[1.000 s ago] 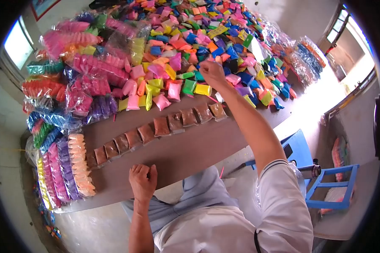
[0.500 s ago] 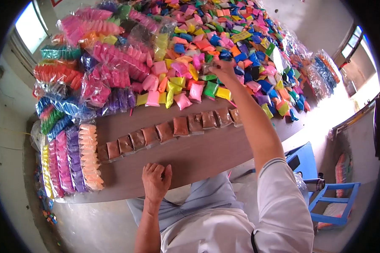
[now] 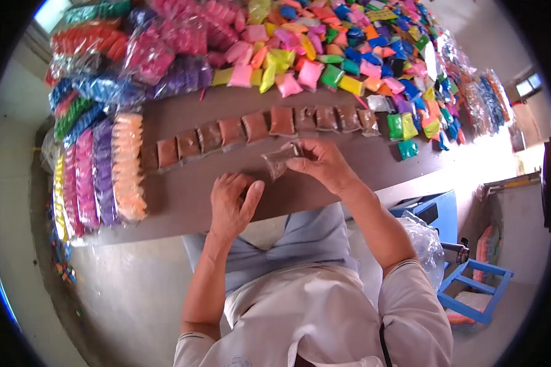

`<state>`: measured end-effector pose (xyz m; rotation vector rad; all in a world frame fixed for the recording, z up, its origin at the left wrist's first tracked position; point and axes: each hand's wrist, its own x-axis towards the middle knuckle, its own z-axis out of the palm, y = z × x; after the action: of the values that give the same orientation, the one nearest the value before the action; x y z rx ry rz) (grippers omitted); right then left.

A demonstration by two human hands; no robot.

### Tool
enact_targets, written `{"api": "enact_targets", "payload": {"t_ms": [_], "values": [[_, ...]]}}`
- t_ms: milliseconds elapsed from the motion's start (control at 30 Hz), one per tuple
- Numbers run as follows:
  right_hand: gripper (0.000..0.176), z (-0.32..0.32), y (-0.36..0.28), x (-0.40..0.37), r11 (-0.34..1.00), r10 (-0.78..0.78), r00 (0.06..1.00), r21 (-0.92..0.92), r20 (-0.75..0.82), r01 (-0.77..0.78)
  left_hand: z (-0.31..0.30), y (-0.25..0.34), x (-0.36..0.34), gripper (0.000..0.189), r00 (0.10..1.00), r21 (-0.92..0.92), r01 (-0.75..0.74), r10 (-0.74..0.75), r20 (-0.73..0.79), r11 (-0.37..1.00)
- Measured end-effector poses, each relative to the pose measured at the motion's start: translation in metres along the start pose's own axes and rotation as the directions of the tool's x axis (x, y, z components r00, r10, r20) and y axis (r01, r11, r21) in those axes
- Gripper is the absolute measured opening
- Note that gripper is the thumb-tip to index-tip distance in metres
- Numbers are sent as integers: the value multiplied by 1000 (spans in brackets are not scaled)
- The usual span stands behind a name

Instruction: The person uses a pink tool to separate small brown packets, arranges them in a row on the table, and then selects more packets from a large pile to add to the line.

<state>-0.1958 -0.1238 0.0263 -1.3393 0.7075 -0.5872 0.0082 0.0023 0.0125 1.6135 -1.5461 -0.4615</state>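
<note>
My right hand (image 3: 326, 165) pinches a small clear packet with brown filling (image 3: 279, 161) between thumb and fingers, above the near part of the table. My left hand (image 3: 231, 205) is at the table's front edge, just left of that packet. Its fingers are loosely bent, the thumb stands apart, and nothing shows in it. Beyond both hands, a row of brown packets (image 3: 255, 126) lies side by side across the brown table (image 3: 193, 192).
A large heap of colourful packets (image 3: 349, 52) covers the back. Bagged rows of pink packets (image 3: 196, 27) are stacked at the back left, with a row of peach packets (image 3: 128, 168) in front. At the right, below the table, are a blue frame (image 3: 477, 290) and a clear plastic bag (image 3: 423, 244).
My right hand has come back from the heap toward me, now with a brown packet in it. My left hand's thumb has spread wider. The view has tilted downward.
</note>
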Motion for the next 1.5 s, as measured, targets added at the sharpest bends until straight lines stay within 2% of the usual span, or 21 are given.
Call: {"api": "enact_targets", "payload": {"t_ms": [100, 133, 267, 300, 367, 433, 500, 633, 700, 767, 867, 967, 1033, 1100, 1167, 1233, 1300, 1367, 1433, 1467, 1500], "values": [[32, 27, 18, 8, 997, -25, 990, -68, 141, 35, -1, -3, -2, 29, 999, -55, -32, 32, -7, 998], [32, 36, 15, 7, 999, -37, 990, 24, 140, 35, -1, -4, -3, 31, 1000, -66, -19, 18, -15, 998], [29, 48, 18, 9, 996, -75, 983, 67, 169, 64, -3, -15, -8, 35, 999, -126, 30, -32, -14, 992], [26, 49, 16, 8, 998, -19, 984, 61, 176, 8, -3, -16, -8, 36, 999, -159, 36, -39, -17, 987], [23, 51, 18, 4, 997, 41, 984, 55, 175, -52, -2, -15, -9, 36, 999, -203, 39, -45, -25, 978], [23, 56, 24, 2, 992, -37, 995, 122, 98, 25, 0, -16, -9, 37, 998, -249, 41, -50, -31, 968], [23, 61, 26, 0, 991, -60, 996, 126, 69, 51, -1, -21, -8, 35, 999, -153, -43, 41, -20, 987], [23, 61, 23, 0, 989, -65, 995, 140, 78, 54, -2, -25, -8, 32, 997, -133, -75, 77, 8, 988], [22, 59, 20, 2, 988, -41, 993, 151, 114, 24, 1, -24, -10, 31, 999, -354, 36, -47, -23, 934], [21, 61, 17, 1, 987, -15, 989, 161, 150, -9, 3, -27, -11, 31, 999, -346, 38, -48, -20, 937], [20, 67, 14, 0, 991, 13, 997, 130, 73, -23, 0, -28, -10, 29, 1000, -286, 29, -30, 2, 958], [20, 68, 24, 0, 985, -62, 998, 160, 17, 59, -4, -27, -10, 28, 999, -199, 7, 2, 46, 980], [19, 65, 25, 0, 997, -43, 999, 71, 31, 41, -5, -25, -9, 28, 998, -163, -10, 20, 64, 987], [19, 63, 15, 0, 997, -12, 998, 73, 64, 8, -3, -20, -9, 31, 999, -335, 45, -45, 8, 941], [18, 64, 12, -2, 997, 19, 996, 72, 86, -25, 0, -21, -10, 30, 999, -343, 33, -37, -6, 939], [19, 73, 18, -1, 980, -48, 996, 197, 75, 33, 0, -21, -10, 29, 1000, -356, 16, -24, -20, 934], [20, 75, 24, 2, 977, -109, 992, 192, 63, 95, -3, -25, -11, 24, 999, -177, -25, 29, 21, 984], [17, 77, 31, 1, 964, -220, 975, 150, -16, 220, 0, -29, -11, 19, 994, -155, -105, 109, 22, 982], [24, 68, 31, 1, 964, -196, 980, 186, 22, 188, 0, -25, -13, 22, 998, -339, 44, -28, 53, 940], [24, 64, 25, -1, 989, -91, 993, 119, 72, 82, -1, -23, -13, 22, 998, -348, 29, -8, 61, 937], [24, 61, 22, -1, 998, 19, 993, 51, 116, -25, -3, -20, -12, 24, 995, -339, 91, -70, 74, 936]]}}
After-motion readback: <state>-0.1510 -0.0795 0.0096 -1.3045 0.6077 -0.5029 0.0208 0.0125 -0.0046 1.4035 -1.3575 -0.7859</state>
